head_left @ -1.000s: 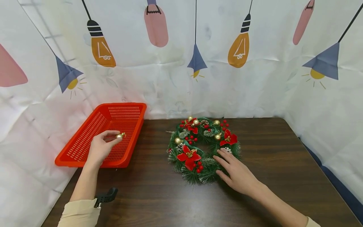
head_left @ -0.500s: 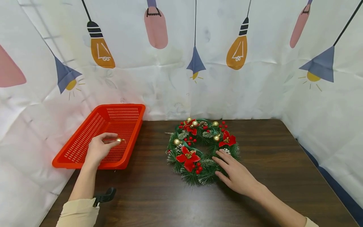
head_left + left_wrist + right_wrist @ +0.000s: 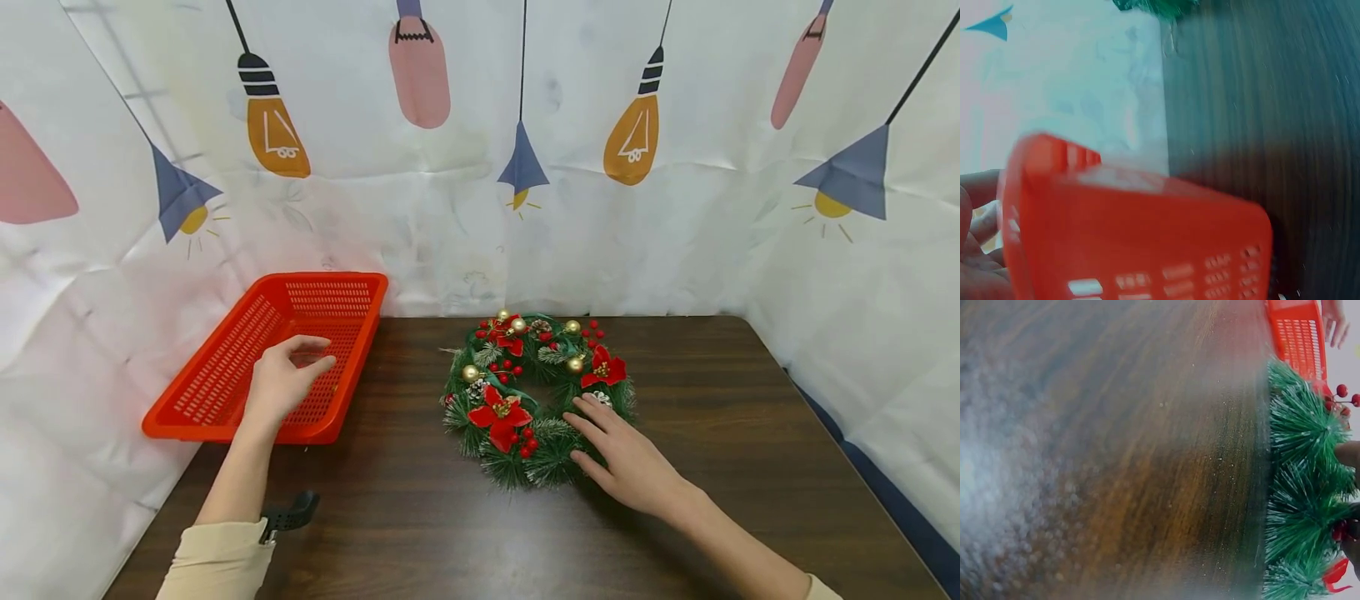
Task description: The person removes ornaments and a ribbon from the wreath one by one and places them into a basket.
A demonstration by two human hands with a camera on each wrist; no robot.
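Observation:
Over the red plastic basket (image 3: 358,350) my left hand (image 3: 288,375) hovers, thumb and fingers apart with nothing between them. A tiny gold speck (image 3: 335,387) shows low against the basket's inner right side, near the thumb. My right hand (image 3: 626,454) rests on the near right part of a green Christmas wreath (image 3: 551,458), fingers spread and fairly straight. Red poinsettias (image 3: 500,417), red berries, pinecones and several gold balls (image 3: 470,373) decorate the wreath. In the left wrist view the basket wall (image 3: 1147,244) hides part of the left hand (image 3: 982,262).
The dark wooden table (image 3: 420,517) carries the basket at left and the wreath at centre. A white curtain (image 3: 435,233) printed with lamps and bulbs hangs behind and along both sides. A black strap (image 3: 292,512) sits at the left wrist.
The left hand has let go of the small gold ball it pinched over the basket, and its fingers have parted. It has shifted slightly right. The right hand stays on the wreath.

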